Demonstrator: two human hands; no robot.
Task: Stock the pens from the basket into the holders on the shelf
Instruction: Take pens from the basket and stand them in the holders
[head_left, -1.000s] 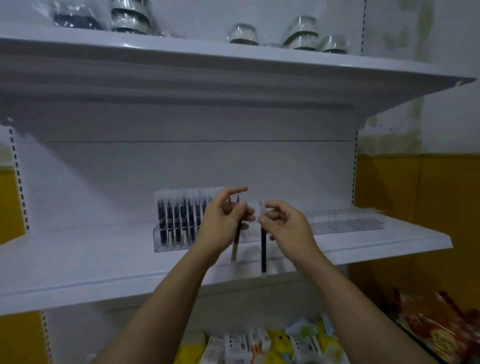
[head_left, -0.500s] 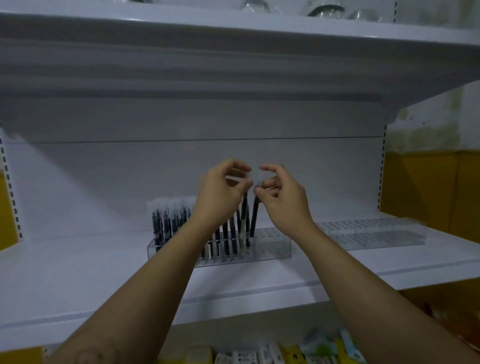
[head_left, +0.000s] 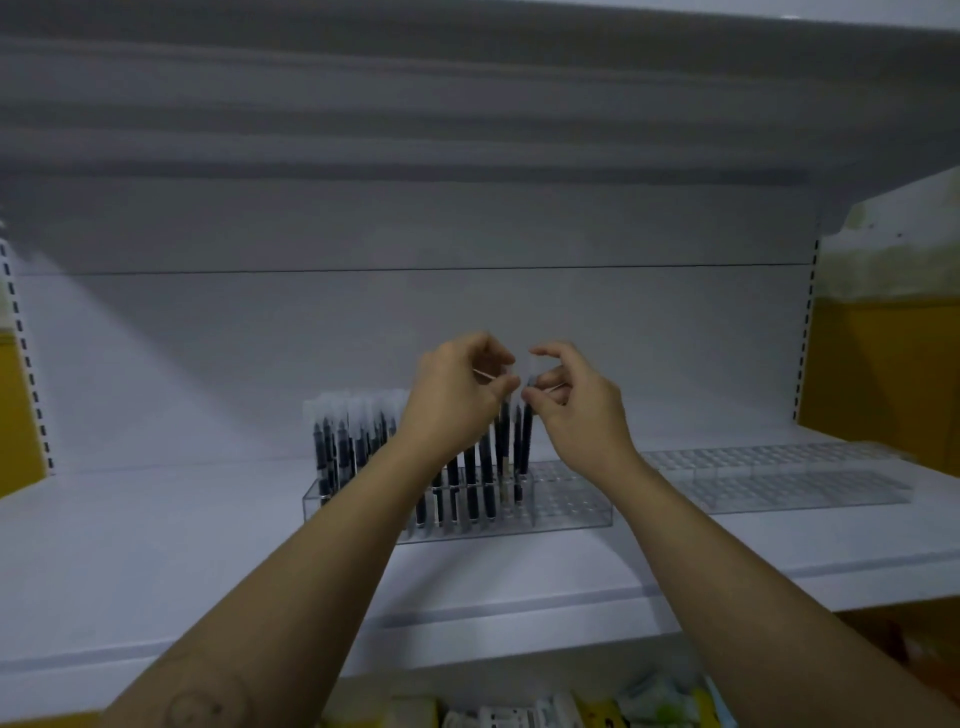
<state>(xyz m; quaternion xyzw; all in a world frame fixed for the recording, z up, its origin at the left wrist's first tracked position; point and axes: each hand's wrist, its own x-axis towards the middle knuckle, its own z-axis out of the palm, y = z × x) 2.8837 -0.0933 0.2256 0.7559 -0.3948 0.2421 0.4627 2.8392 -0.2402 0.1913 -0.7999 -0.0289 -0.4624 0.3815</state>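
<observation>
Two bare hands are up in front of the shelf (head_left: 156, 571), close together but not touching. The left hand (head_left: 457, 400) has its grip pressed together at thumb and forefinger, pinching the top of one dark pen (head_left: 503, 436). The right hand (head_left: 582, 421) does the same with a second pen (head_left: 528, 441), thumb and forefinger nipping its upper end while the other fingers curl loosely above. The two pens stand nearly upright, just beside each other, their lower ends down in the near holder (head_left: 571, 506).

There are two clear holders on the shelf, end to end. The near holder is filled along its left and middle with dark stocked pens (head_left: 337, 447) under pale caps, all upright. The picture is too blurred, and the left forearm covers too many, for me to count them. Its right end shows only bare grid, and the two held pens sit at the edge of the filled part. The far holder (head_left: 789, 488), off to the right, has no pens standing in it.

One more shelf, the upper shelf (head_left: 467, 104), hangs overhead. Below the front edge lie some bright packets (head_left: 519, 717), too smeared to count. A yellow wall (head_left: 883, 374) shows on either side.
</observation>
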